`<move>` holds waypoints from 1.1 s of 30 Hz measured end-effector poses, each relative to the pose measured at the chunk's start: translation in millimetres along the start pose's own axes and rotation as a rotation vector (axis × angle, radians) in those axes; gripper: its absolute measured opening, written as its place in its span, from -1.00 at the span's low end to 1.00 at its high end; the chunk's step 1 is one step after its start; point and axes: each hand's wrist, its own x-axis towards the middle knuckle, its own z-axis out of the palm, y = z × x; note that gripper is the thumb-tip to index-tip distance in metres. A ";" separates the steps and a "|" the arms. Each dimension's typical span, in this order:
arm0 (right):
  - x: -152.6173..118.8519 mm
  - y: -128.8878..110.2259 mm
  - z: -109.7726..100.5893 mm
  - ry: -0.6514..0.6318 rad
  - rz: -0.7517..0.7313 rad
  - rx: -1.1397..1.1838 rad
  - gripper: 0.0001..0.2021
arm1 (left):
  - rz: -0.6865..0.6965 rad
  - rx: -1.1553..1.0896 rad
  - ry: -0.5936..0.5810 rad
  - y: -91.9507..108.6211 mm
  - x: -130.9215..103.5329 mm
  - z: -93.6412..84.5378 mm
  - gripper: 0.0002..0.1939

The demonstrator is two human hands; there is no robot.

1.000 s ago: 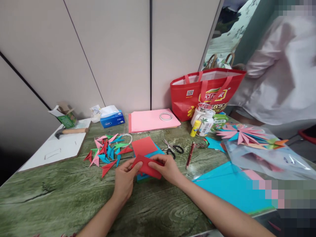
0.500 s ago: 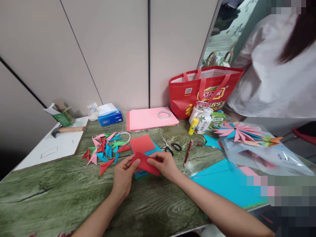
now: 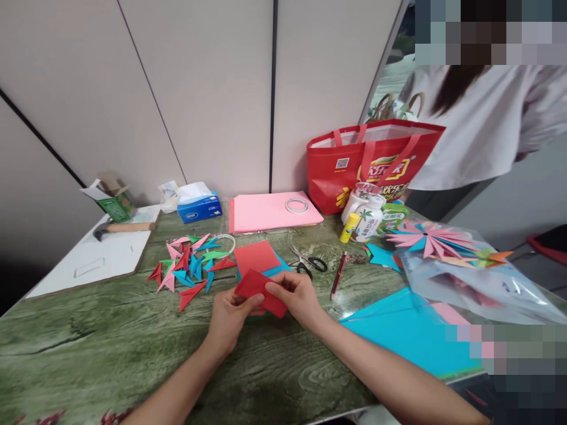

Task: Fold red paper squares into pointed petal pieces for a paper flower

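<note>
A folded piece of red paper (image 3: 262, 290) is held up between my two hands. My left hand (image 3: 228, 316) pinches its left side, thumb lying over the front. On the right edge, my right hand (image 3: 297, 295) grips it between thumb and curled fingers. Behind and beneath it lies a small stack of red and blue paper (image 3: 257, 257), partly covered by my hands. Scissors (image 3: 305, 262) with black handles lie just beyond my right hand. To the left is a pile of folded paper pieces (image 3: 190, 262) in red, pink, blue and green.
Pink sheets (image 3: 270, 211) with a tape roll (image 3: 296, 205) lie by the wall. A tissue box (image 3: 199, 205), hammer (image 3: 128, 227), red bag (image 3: 363, 165), glue stick (image 3: 349, 228), pen (image 3: 339, 274) and blue paper (image 3: 411, 330) surround the work area. A person in white (image 3: 478, 130) stands at right.
My left thumb has slid lower and rightward across the red paper, and the paper is tilted slightly differently. The person in white has shifted and turned. The view has moved slightly.
</note>
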 end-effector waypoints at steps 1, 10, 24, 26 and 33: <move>-0.1 -1.1 -0.1 -0.006 -0.002 -0.005 -0.81 | 0.001 -0.001 -0.004 0.4 -0.1 -0.3 -0.77; 5.1 0.6 -10.1 -0.045 0.053 -0.020 -0.78 | 0.018 0.021 -0.053 12.8 5.8 -6.4 -0.81; 6.2 -2.7 -11.3 -0.090 0.045 -0.059 -0.78 | 0.023 0.021 -0.014 9.5 5.7 -9.3 -0.82; 7.3 -4.1 -13.0 -0.097 0.057 -0.063 -0.76 | 0.039 0.040 -0.043 12.6 6.0 -8.8 -0.72; 9.6 -6.5 -17.1 -0.155 0.080 -0.122 -0.74 | 0.126 0.076 -0.193 20.8 3.9 -7.7 -0.29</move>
